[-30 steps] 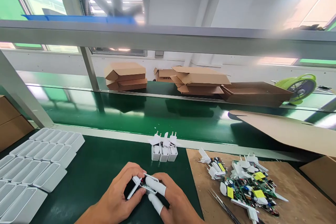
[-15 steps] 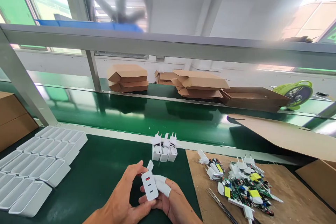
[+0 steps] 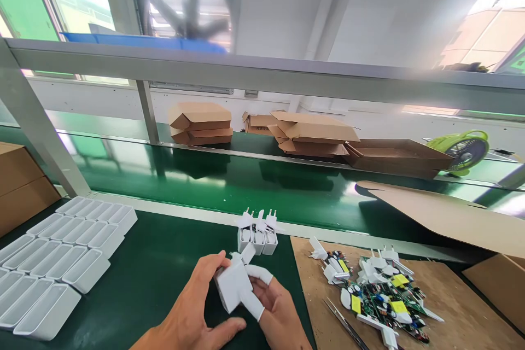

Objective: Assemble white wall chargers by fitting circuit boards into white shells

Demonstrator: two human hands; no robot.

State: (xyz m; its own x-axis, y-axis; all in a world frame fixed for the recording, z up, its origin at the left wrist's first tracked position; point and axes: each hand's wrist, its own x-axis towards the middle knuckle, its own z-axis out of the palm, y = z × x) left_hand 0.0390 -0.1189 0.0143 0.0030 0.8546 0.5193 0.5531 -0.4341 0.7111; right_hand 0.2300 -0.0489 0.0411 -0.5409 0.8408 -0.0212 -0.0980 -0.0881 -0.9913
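A white charger housing point(image 3: 230, 286) is held in front of me, its broad side facing me and a white flap sticking out at its top. My right hand point(image 3: 268, 299), with white finger covers on its thumb and finger, pinches the housing from the right. Around its left side curls my left hand point(image 3: 200, 301); the index finger touches the upper corner, while the thumb lies below, a little apart. Just beyond my hands stand three filled white housings point(image 3: 257, 241) with plug pins pointing up.
Rows of open white cases point(image 3: 61, 262) sit at left. On a brown board point(image 3: 463, 295) at right lie a heap of circuit boards with plugs point(image 3: 381, 290) and tweezers point(image 3: 345, 321). Cardboard boxes point(image 3: 311, 127) and a green fan point(image 3: 461, 150) stand beyond the green belt point(image 3: 197, 175).
The charger housing has been turned, so its port face no longer shows and its broad side faces me. My left thumb has come away from it.
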